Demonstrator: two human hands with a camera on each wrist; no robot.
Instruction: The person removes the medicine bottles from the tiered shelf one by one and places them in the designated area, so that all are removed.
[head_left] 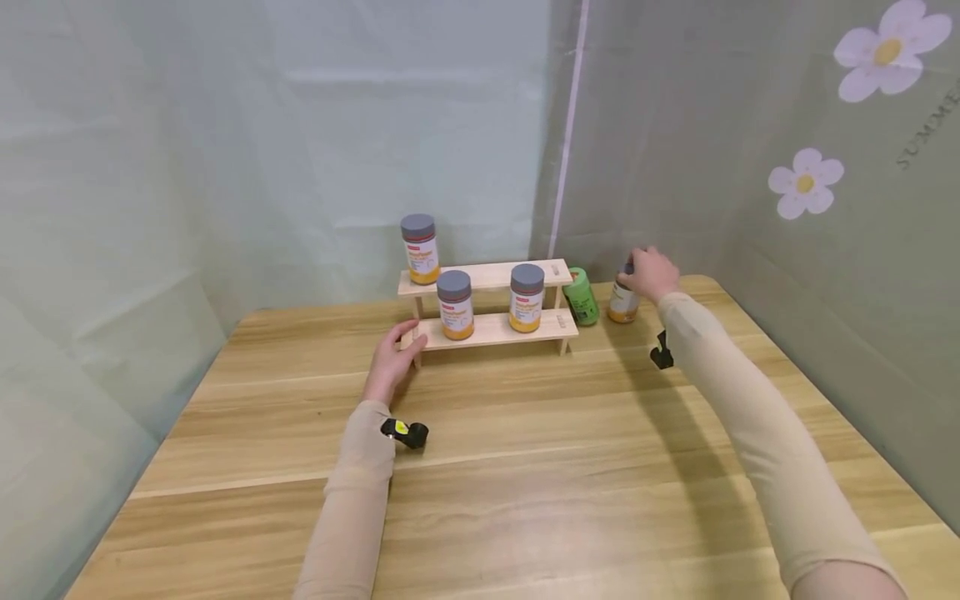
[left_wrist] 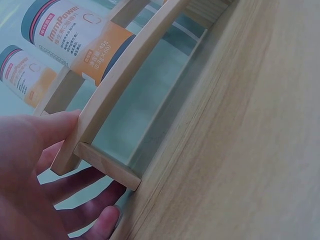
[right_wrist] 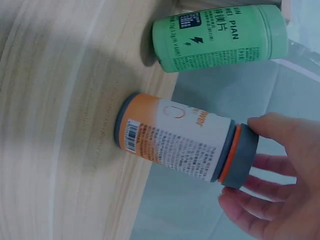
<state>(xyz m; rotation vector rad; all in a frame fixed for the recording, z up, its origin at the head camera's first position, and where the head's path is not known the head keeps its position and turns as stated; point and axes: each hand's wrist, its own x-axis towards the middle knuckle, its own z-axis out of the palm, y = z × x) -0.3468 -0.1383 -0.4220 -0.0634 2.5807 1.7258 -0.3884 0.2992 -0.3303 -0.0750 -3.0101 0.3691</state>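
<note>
My left hand (head_left: 392,358) grips the left end of the lower step of a two-tier wooden shelf (head_left: 491,332). In the left wrist view the thumb lies on the board and the other fingers (left_wrist: 82,212) reach below it. To the right of the shelf, my right hand (head_left: 654,273) holds a grey-capped supplement bottle (right_wrist: 175,137) by its cap, thumb on one side and fingers on the other. That bottle is upright, its base at the tabletop; its label is orange and white. Beside it, nearer the shelf, stands a green bottle (head_left: 581,297).
Matching grey-capped bottles stand on the shelf: one on the upper step (head_left: 422,250) at left, two on the lower step, left (head_left: 456,306) and right (head_left: 527,300). The wooden table (head_left: 525,467) extends toward me. Cloth curtains (head_left: 375,125) hang behind and at both sides.
</note>
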